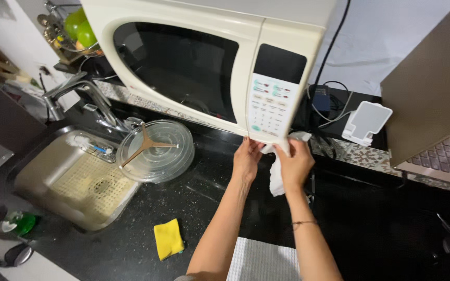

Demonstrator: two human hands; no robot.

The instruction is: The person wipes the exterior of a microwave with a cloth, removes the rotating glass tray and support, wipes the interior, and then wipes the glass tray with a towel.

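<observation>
I see L hand (pixel 247 156) fingertips on microwave (pixel 209 62) bottom edge, holding nothing; R hand (pixel 294 162) clenched on white cloth (pixel 276 179) there.

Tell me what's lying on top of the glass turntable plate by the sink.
A tan three-armed roller ring lies on the glass turntable plate. Dark counter shows through the glass; the ring's wheels aren't discernible.

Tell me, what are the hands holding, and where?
The right hand grips a white cloth near its top, pressed against the microwave at its bottom corner. The left hand touches that bottom edge and holds nothing.
</observation>
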